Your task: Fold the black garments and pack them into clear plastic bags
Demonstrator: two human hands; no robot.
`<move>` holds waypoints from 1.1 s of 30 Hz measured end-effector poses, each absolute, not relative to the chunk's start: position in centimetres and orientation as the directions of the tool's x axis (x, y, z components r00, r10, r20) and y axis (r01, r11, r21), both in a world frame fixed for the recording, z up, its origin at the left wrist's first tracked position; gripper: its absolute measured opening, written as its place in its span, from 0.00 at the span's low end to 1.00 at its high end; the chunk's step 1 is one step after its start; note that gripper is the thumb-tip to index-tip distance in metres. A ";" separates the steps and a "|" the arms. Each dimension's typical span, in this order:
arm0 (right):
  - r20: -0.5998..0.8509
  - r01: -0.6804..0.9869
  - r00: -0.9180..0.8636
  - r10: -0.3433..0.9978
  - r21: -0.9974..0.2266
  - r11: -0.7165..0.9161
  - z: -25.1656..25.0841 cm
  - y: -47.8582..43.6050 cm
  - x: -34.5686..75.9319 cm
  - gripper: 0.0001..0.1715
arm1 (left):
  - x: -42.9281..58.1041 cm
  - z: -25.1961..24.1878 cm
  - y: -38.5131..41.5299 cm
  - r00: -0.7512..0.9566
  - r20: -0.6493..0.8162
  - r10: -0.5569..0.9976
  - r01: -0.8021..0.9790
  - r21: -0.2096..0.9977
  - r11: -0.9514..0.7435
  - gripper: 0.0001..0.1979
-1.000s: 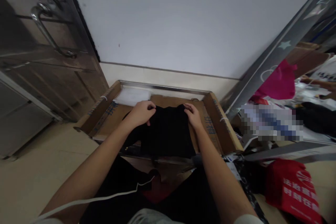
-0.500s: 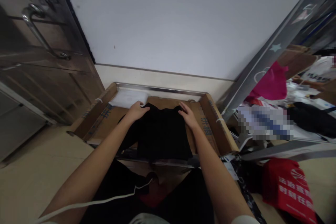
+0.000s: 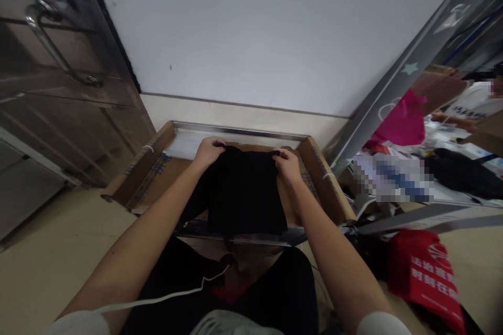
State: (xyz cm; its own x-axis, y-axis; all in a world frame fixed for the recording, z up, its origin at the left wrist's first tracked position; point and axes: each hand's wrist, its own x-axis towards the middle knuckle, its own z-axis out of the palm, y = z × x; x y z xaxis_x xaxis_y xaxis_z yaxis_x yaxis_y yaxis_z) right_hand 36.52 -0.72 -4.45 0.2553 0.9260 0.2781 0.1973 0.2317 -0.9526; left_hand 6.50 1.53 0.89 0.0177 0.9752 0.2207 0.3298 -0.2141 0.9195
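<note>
A black cloth garment hangs from both my hands over a cardboard-lined rack, its lower edge reaching the rack's front rail. What kind of garment it is, I cannot tell. My left hand pinches its upper left corner. At the upper right corner, my right hand grips the fabric between thumb and fingers. More black cloth trails down to the left, beneath my left forearm. The cardboard lining shows on either side of the garment, with blue lettering on it.
A white flat packet lies at the rack's back left. To the left is a door with a metal handle. On the right stand a grey post, a cluttered table and a red bag. Another person is partly visible at far right.
Both hands have closed on the garment's top corners, where the right fingers were spread before. The top edge is now raised and stretched straighter between them.
</note>
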 end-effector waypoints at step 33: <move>0.417 0.641 -0.194 0.888 -0.632 0.437 -2.6 -19.1 37.2 0.19 | 2.3 -3.6 -16.1 0.045 0.404 0.914 0.673 0.664 -0.327 0.15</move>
